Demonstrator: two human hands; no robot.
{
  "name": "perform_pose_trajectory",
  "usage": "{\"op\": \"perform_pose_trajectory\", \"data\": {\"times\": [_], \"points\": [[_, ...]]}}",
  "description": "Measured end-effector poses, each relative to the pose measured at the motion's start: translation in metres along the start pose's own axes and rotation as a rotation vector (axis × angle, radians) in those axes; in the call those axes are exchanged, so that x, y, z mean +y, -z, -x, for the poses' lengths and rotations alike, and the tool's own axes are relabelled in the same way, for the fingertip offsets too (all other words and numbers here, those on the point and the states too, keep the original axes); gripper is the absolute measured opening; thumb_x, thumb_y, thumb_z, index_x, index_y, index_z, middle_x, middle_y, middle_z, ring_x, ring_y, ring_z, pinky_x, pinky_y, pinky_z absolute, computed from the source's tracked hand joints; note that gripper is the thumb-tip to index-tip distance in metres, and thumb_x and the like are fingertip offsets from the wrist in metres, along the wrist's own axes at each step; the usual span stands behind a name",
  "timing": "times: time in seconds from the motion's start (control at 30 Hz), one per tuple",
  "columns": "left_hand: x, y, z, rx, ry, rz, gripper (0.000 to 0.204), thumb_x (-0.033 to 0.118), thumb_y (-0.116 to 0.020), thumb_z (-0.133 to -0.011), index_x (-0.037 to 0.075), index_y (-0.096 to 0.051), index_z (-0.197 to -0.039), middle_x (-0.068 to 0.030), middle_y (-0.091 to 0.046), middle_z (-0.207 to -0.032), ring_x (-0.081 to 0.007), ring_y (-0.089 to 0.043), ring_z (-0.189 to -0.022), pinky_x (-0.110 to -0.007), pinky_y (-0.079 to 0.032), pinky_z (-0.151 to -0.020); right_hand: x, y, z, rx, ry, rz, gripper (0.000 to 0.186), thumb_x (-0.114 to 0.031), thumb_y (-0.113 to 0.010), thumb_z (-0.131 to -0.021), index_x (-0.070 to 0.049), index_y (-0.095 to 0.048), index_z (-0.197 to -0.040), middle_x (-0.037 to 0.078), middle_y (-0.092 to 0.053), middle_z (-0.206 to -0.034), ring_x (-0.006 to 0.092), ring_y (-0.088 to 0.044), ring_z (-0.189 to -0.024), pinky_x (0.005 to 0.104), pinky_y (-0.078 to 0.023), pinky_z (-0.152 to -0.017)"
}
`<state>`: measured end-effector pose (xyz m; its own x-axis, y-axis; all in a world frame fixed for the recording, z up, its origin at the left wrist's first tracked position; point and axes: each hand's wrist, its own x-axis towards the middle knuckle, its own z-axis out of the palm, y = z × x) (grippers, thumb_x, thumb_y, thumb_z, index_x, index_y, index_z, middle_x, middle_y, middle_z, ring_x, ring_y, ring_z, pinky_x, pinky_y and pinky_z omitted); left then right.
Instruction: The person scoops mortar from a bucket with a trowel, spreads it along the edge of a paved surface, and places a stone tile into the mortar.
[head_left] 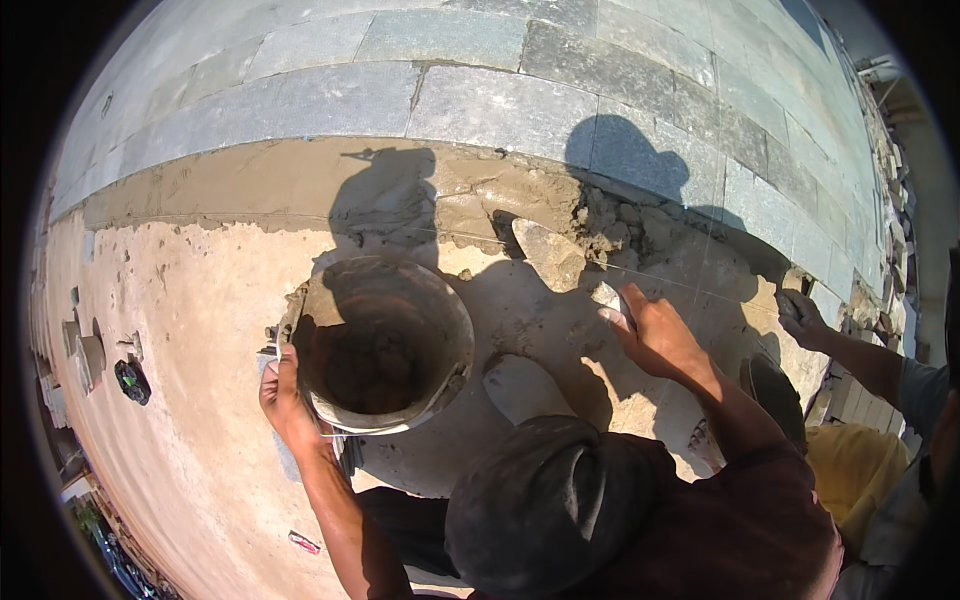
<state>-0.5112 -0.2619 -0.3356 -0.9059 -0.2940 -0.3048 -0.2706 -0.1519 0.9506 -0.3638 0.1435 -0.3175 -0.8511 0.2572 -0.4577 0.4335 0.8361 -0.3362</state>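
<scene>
At the far left of the frame a small black bundle (131, 382) lies on the pale ground (200, 330), and above it, toward the upper left, a smooth strip of wet mortar (240, 180) begins and runs rightward along the edge of the grey slabs (470, 105). Left of centre, my left hand (285, 400) grips the left side of the bucket (445, 335), thumb up at the rim and the fingers partly hidden against the outside. The bucket stands just below the mortar strip, its mouth facing me; the stuff inside is dark, and shade keeps me from telling how much there is. Just right of centre, the trowel (548, 256) has its mortar-smeared blade pointing up and left at the edge of the strip, beside rough lumps (620, 225). My right hand (655, 332) is wrapped around its pale handle, fingers curled tight. A thin string (660, 276) crosses near the blade. At the right of the frame, a co-worker's hand (803, 322) is near the slab edge; I cannot tell whether it holds anything.
</scene>
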Motion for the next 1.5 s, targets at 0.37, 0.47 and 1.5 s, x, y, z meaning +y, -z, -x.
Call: {"op": "perform_pose_trajectory", "data": {"times": [0.37,0.47,1.5], "points": [[0.0,0.005,0.027,-0.321,-0.122,-0.291,0.033,0.011,-0.069,-0.098,0.01,-0.048,-0.072,0.0104,-0.042,-0.067,-0.0006,-0.033,-0.064,-0.022,-0.027,-0.056,-0.085,-0.021,-0.035,-0.177,0.325,0.226,0.048,-0.035,-0.065,-0.094,-0.007,-0.053,-0.131,0.021,-0.072,-0.086,0.0459,-0.069,-0.083,0.0545,-0.052,-0.08],[0.001,0.003,0.026,-0.312,-0.107,-0.296,0.031,0.009,-0.069,-0.097,0.01,-0.049,-0.073,0.0101,-0.043,-0.067,-0.0009,-0.034,-0.063,-0.022,-0.028,-0.056,-0.103,-0.05,-0.057,-0.211,0.544,0.21,0.049,-0.028,-0.065,-0.092,-0.002,-0.054,-0.131,0.026,-0.07,-0.086,0.0439,-0.069,-0.086,0.0531,-0.054,-0.075],[0.0,0.007,0.013,-0.34,-0.106,-0.28,0.03,0.015,-0.068,-0.1,0.01,-0.052,-0.075,0.0104,-0.045,-0.069,-0.001,-0.034,-0.064,-0.022,-0.027,-0.056,-0.155,-0.054,-0.071,0.012,0.974,0.588,0.058,-0.013,-0.064,-0.084,0.001,-0.056,-0.14,0.018,-0.068,-0.09,0.0323,-0.071,-0.079,0.0407,-0.057,-0.065]]}}
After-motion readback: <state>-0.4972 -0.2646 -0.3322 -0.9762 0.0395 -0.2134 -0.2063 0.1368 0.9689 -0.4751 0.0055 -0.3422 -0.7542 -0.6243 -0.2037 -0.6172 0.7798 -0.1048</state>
